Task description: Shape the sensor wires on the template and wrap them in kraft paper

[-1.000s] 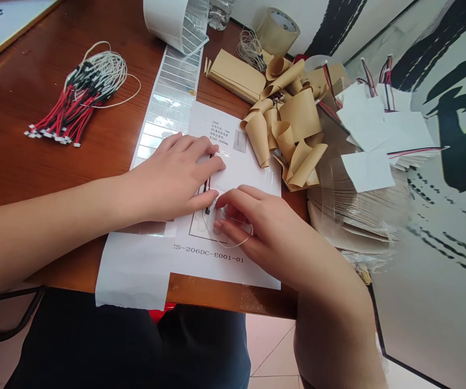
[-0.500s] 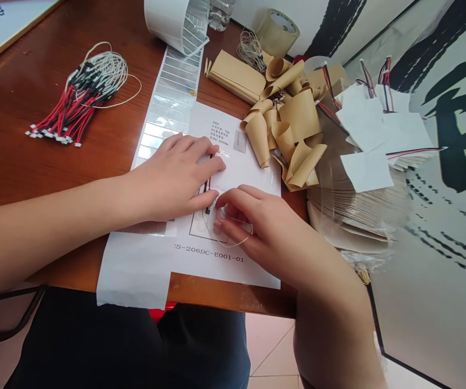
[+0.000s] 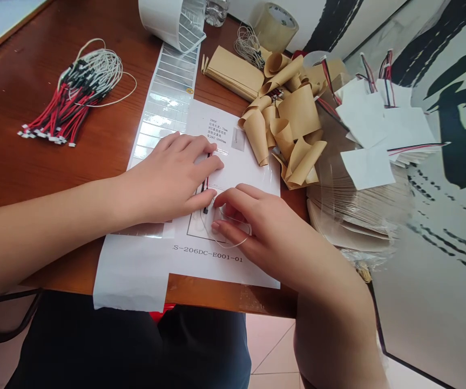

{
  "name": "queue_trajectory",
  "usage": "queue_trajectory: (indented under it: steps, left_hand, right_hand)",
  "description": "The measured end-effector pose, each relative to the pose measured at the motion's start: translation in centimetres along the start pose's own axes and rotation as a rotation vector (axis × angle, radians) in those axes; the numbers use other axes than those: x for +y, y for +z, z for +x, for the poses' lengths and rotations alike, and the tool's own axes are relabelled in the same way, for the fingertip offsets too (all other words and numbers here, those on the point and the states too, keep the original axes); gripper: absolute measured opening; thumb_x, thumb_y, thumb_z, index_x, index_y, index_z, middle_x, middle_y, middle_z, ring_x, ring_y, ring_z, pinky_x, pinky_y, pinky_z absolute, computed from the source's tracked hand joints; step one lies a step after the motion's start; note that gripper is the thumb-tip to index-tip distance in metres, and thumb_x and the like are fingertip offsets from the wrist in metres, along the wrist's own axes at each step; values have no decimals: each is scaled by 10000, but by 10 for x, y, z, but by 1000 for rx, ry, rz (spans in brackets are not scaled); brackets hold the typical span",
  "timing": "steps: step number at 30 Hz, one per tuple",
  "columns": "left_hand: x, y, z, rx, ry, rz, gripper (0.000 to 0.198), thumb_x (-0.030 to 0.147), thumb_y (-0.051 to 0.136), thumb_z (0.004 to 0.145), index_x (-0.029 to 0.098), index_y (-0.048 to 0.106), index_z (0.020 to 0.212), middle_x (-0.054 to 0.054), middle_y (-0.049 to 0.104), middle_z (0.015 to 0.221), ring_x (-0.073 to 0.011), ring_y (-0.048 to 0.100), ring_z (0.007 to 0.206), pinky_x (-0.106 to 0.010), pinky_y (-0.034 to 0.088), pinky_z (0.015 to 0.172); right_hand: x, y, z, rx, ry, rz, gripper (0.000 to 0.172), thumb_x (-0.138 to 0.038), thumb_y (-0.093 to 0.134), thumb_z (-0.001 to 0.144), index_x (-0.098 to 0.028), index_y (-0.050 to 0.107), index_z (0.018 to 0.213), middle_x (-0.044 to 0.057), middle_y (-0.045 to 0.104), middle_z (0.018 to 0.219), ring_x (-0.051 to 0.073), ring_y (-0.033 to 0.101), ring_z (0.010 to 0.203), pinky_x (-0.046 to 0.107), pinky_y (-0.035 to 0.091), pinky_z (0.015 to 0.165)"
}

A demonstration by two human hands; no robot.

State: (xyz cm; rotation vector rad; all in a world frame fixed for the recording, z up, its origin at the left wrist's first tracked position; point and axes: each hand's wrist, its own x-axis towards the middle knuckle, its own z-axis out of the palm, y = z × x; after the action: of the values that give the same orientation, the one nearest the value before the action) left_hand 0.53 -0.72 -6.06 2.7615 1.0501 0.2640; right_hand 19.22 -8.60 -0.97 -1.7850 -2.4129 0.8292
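Note:
My left hand lies palm down with its fingers spread, pressing on a printed sheet. Between its fingers and thumb shows a short red and black wire lead with a black sleeve. From there a thin white wire curves in a loop over the rectangle drawn on the sheet. My right hand is curled at that loop, index fingertip and thumb tip on the wire. Part of the wire is hidden under its fingers.
A bundle of red, black and white wire leads lies at the left. A label strip runs from a roll. Curled brown paper pieces, a tape roll and stacked white cards with leads are behind and to the right.
The whole view has shifted slightly. Both hands keep about the same pose on the sheet, and the wire loop looks nearly unchanged.

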Motion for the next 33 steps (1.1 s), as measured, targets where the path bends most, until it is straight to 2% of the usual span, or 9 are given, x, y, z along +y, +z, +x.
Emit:
queue_trajectory:
  steps: [10,19,26,33]
  left_hand:
    - [0,1,0,14,11,9,478,422,444,986,202,599,1381,-138,509,1536,-350,461,1393,-548,319,1194]
    - [2,3,-4,22,31,-6,465,404,423,1009,226,606,1397,-122,486,1587,-358,405,1480,-569,318,1202]
    - [1,2,-3,18,25,-9,477,405,426,1010,201,607,1402,-152,492,1570,-376,436,1441,-581,338,1187]
    - [-1,3,-3,10,29,-2,490,432,428,1007,225,586,1422,-127,485,1568,-360,433,1439,-569,335,1188]
  right_hand:
    - [-1,0,-1,17,-16,-13,69,-219,578,984,-196,621,1032,61,640,1001,197,625,820,326,470,729]
    - [-1,-1,-3,7,-16,-52,77,-237,579,989,-190,627,1027,57,630,1002,192,610,797,328,459,704]
    - [0,0,-2,24,-29,-34,76,-226,581,989,-191,630,1036,61,639,1024,193,625,809,327,462,715]
    - [2,1,-1,31,-22,-15,55,-213,596,978,-193,630,1016,47,636,996,182,614,794,318,461,707]
